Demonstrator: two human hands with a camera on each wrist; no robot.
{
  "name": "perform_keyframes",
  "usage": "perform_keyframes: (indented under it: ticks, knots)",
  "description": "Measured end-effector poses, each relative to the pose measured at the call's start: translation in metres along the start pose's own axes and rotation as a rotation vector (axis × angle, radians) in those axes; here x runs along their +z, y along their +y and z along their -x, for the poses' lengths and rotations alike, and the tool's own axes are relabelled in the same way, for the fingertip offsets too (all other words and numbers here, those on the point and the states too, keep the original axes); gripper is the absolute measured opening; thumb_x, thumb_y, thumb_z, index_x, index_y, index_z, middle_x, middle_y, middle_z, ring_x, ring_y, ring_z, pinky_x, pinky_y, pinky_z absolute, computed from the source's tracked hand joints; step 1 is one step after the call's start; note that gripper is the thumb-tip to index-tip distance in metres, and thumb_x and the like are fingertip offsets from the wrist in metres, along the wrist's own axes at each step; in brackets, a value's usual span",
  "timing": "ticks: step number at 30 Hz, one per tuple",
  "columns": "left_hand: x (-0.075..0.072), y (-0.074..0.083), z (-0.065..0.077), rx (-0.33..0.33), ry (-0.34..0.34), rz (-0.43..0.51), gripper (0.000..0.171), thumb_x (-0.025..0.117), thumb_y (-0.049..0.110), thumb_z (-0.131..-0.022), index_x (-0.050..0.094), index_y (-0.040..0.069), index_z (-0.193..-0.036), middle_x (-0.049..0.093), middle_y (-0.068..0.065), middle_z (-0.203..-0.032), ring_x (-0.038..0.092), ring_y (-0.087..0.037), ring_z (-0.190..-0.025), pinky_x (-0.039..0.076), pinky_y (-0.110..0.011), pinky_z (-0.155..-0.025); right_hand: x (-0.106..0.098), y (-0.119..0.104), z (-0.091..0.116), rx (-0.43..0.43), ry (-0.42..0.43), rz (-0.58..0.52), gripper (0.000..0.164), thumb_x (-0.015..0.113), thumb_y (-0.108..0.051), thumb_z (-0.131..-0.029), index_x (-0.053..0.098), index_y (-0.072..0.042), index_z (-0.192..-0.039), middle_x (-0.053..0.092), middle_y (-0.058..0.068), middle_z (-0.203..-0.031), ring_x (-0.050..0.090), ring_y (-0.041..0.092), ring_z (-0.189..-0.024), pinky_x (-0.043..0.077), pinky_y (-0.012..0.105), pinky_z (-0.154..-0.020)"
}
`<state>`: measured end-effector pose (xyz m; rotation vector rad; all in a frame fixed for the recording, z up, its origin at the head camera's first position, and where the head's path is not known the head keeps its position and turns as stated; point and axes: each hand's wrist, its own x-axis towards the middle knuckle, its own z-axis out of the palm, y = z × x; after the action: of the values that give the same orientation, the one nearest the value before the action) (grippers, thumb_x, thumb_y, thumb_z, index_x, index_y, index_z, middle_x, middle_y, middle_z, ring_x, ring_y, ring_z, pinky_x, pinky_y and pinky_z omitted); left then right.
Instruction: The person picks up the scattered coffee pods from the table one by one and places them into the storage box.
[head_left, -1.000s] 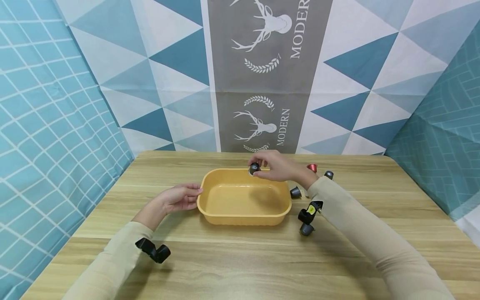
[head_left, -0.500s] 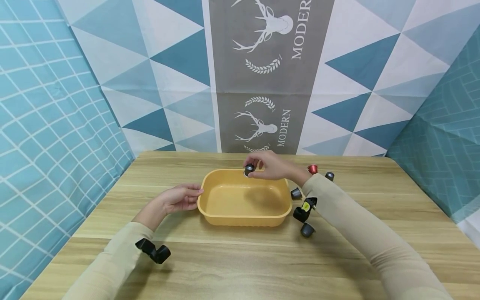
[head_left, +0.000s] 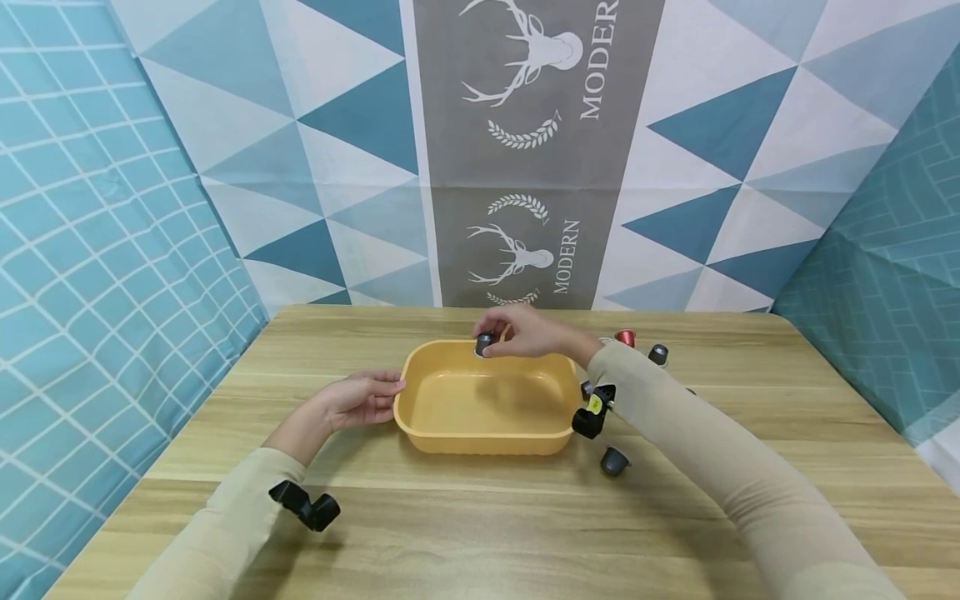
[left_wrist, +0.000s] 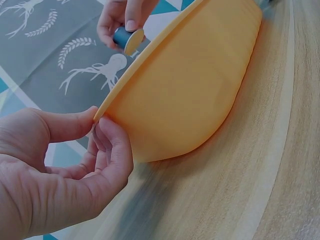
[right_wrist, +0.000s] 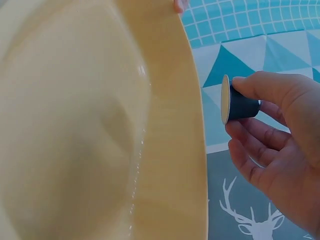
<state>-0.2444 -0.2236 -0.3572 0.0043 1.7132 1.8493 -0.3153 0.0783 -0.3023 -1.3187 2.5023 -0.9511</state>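
Note:
A yellow plastic basin [head_left: 487, 443] stands on the wooden table, and nothing lies on the part of its floor that shows. My left hand [head_left: 358, 398] pinches its left rim between thumb and fingers, seen close in the left wrist view. Above the basin's far rim, my right hand [head_left: 517, 331] holds a dark coffee capsule [right_wrist: 242, 101] between thumb and fingers. The capsule lies on its side in the right wrist view, its pale lid facing the basin. It appears apart from the rim.
Right of the basin, a dark capsule [head_left: 614, 461] lies on the table [head_left: 480, 533]. Farther back are a red capsule [head_left: 626, 337] and another dark capsule [head_left: 657, 355]. One more capsule [head_left: 587, 389] by the basin's right side is partly hidden by the right wrist camera [head_left: 592, 414].
My right hand has moved a little to the left along the far rim, carrying the capsule. The left hand keeps its place on the basin, which has stayed put.

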Motion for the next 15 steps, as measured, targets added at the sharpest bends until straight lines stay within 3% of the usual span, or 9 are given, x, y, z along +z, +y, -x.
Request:
perform_keyframes:
  ticks: [7, 15]
  knots:
    - [0.0, 0.0, -0.001, -0.004, -0.011, 0.005, 0.008, 0.048, 0.01, -0.1, 0.051, 0.009, -0.107, 0.066, 0.004, -0.083, 0.064, -0.004, -0.077, 0.055, -0.018, -0.071, 0.007, 0.001, -0.007, -0.011, -0.027, -0.002, 0.031, 0.071, -0.013, -0.085, 0.063, -0.001, -0.112, 0.071, 0.009, -0.099, 0.064, 0.016, -0.088, 0.052, 0.025, -0.076]
    - [0.0, 0.001, -0.001, -0.003, -0.013, 0.008, 0.011, 0.047, 0.01, -0.1, 0.049, 0.006, -0.111, 0.066, 0.004, -0.082, 0.063, -0.004, -0.076, 0.054, -0.018, -0.07, 0.015, 0.0, -0.014, -0.038, -0.052, 0.001, 0.03, 0.072, -0.01, -0.083, 0.064, 0.0, -0.11, 0.07, 0.011, -0.096, 0.063, 0.016, -0.087, 0.054, 0.03, -0.078]
